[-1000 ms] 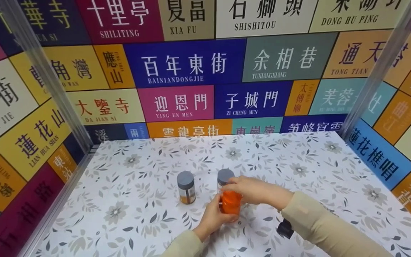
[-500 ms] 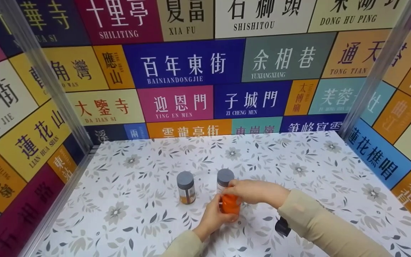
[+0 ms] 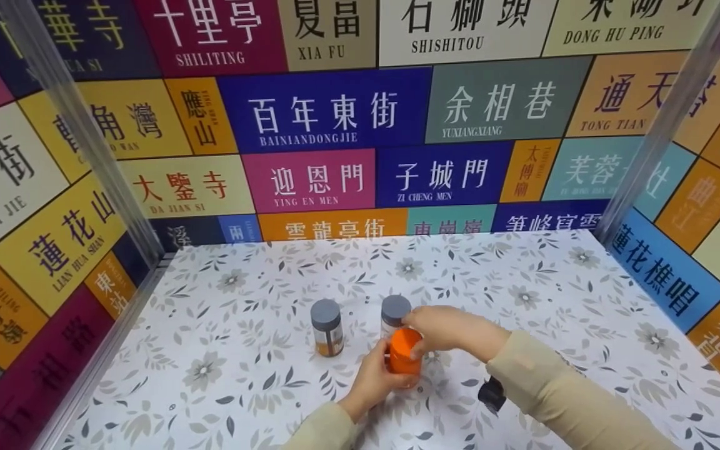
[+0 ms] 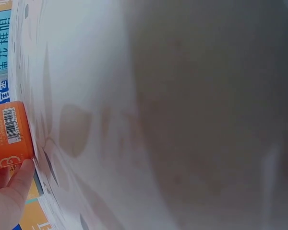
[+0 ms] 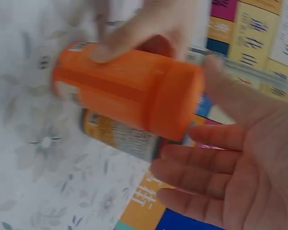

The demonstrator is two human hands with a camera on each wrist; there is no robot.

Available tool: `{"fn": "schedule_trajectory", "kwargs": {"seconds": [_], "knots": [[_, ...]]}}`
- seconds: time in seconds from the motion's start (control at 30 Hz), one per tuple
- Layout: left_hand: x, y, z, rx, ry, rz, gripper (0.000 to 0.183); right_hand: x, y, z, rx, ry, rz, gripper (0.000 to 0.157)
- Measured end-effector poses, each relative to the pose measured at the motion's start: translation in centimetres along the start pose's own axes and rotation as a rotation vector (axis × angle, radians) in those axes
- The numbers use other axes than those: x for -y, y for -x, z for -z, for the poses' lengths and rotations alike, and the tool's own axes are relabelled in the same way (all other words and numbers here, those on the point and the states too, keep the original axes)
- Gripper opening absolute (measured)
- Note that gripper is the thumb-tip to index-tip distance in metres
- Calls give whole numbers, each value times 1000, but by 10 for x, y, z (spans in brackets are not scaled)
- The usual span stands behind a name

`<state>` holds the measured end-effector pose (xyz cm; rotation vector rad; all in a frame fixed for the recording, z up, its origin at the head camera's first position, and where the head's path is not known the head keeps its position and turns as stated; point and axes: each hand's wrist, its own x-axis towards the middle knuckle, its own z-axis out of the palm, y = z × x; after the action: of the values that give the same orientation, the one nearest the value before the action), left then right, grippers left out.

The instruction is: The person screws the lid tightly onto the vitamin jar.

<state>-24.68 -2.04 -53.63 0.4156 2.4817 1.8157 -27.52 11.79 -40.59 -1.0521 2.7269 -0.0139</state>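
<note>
An orange bottle with an orange screw cap (image 3: 407, 342) stands upright on the table. My left hand (image 3: 372, 378) grips its lower body, thumb in front. In the left wrist view, the bottle (image 4: 8, 134) shows a barcode, with fingers against its side. My right hand (image 3: 450, 331) is beside the cap, its fingers spread and loose in the right wrist view, where the cap (image 5: 176, 98) lies between thumb and fingers without being gripped. Directly behind the bottle stands a grey-lidded jar (image 3: 395, 309), partly hidden. Another grey-lidded jar (image 3: 327, 328) stands to the left.
A white cloth with grey flowers and leaves covers the table (image 3: 241, 375). Panels of coloured signs (image 3: 322, 112) enclose the back and sides, with clear strips at the corners. A small black object (image 3: 491, 395) sits by the right sleeve.
My right hand's fingers were wrapped over the cap; now they have loosened and drawn back to the right, showing the cap's top. The left hand and the jars stay in place.
</note>
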Motion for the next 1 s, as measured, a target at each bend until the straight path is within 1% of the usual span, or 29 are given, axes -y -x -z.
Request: {"fn": "schedule_trajectory", "kwargs": {"seconds": [0.07,0.1,0.17,0.23,0.3,0.37,0.43,0.5,0.57,0.67,0.77,0.9,1.0], "knots": [[0,0,0,-5,10,-2,57,-2,2,6,27,-4,59,44],[0,0,0,-8,12,-1,57,-2,2,7,42,4,106,48],[0,1,0,-5,19,-6,56,-2,3,9,82,23,193,56],[1,1,0,-1,24,-9,55,-2,4,7,108,42,258,63],[1,1,0,3,28,-12,55,-1,3,5,109,62,289,63],[2,1,0,4,33,-18,55,0,2,2,89,88,288,62],[2,1,0,1,29,-20,56,1,1,1,62,117,289,58],[3,1,0,-1,24,-18,56,2,0,0,50,122,262,54],[3,0,-1,-2,19,-12,55,2,0,-1,48,103,218,51],[2,0,-1,0,18,-2,55,3,0,-2,59,27,130,47],[2,0,0,2,8,0,56,3,-1,-4,65,-23,63,45],[3,0,0,1,3,-6,56,3,-3,-8,32,-8,-2,36],[4,0,-1,3,8,-8,55,4,-4,-12,-33,18,-43,34]]}}
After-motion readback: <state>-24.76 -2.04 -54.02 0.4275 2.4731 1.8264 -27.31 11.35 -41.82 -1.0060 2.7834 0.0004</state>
